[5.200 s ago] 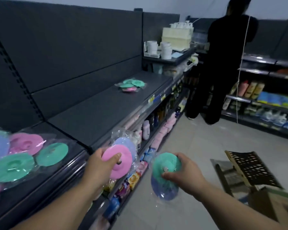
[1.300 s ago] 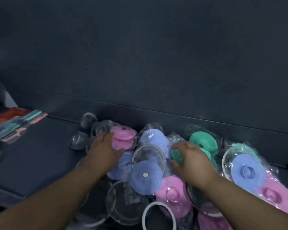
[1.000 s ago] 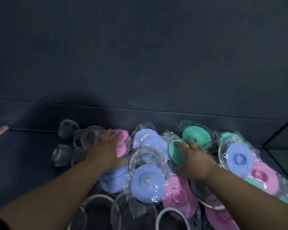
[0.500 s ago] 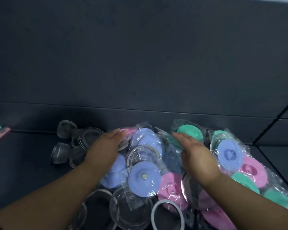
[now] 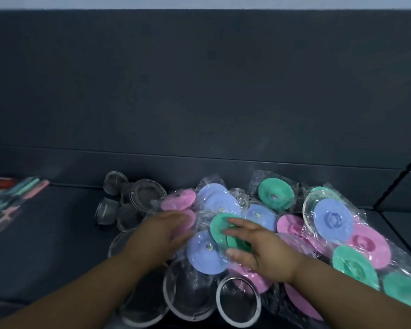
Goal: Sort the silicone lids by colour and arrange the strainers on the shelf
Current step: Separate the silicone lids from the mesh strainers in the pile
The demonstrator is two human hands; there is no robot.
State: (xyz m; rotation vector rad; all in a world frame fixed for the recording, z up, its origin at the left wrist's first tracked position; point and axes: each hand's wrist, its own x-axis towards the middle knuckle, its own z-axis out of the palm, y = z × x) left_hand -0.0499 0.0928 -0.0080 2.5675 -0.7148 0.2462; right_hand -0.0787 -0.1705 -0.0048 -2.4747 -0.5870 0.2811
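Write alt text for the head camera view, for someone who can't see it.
Two bare hands reach into a heap of plastic-bagged silicone lids, pink, blue and green, on a dark shelf: the left hand rests by a pink lid, the right hand touches a green lid. Mesh strainers sit to its left and front.

Blurred pastel packets (image 5: pixel 12 198), far left
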